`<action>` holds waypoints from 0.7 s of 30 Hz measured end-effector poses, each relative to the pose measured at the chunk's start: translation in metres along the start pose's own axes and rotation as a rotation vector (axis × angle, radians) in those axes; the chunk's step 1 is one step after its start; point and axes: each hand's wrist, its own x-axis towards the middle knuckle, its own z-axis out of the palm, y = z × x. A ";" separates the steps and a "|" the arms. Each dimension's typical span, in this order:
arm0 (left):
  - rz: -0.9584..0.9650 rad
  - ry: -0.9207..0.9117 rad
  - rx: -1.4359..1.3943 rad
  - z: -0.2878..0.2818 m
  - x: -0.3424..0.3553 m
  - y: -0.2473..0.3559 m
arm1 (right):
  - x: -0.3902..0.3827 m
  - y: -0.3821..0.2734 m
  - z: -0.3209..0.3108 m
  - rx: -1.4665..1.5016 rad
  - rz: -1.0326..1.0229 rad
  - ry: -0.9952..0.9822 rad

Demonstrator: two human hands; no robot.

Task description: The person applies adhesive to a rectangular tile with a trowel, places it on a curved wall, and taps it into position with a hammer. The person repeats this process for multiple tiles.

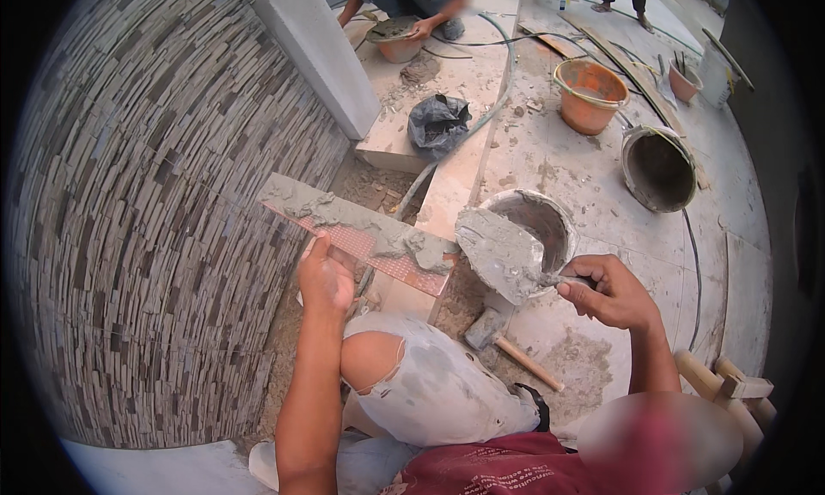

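My left hand (pixel 326 276) grips the near edge of a long, narrow tile (pixel 404 274), its thumb on the ridged pinkish back. Wet grey mortar (pixel 352 220) covers the far side of that back in a thick, uneven strip. In my right hand (pixel 608 290) is the handle of a trowel (pixel 507 253), fingers wrapped round it. Mortar coats the trowel's broad blade, which is held beside the tile's right end and partly over a mortar bucket (pixel 550 216). A hammer (pixel 519 351) with a wooden handle lies on the ground below the trowel.
A stone-strip wall (pixel 163 211) rises at left. Ahead lie a black plastic bag (pixel 438 124) and a hose (pixel 498 91). An orange bucket (pixel 590 100) and a tipped dark bucket (pixel 657 170) stand right. Another person's hand (pixel 423 28) holds a mortar bowl (pixel 394 44).
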 end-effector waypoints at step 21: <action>-0.014 -0.209 0.082 0.021 -0.017 0.003 | 0.012 -0.047 -0.037 -0.561 -0.344 -0.027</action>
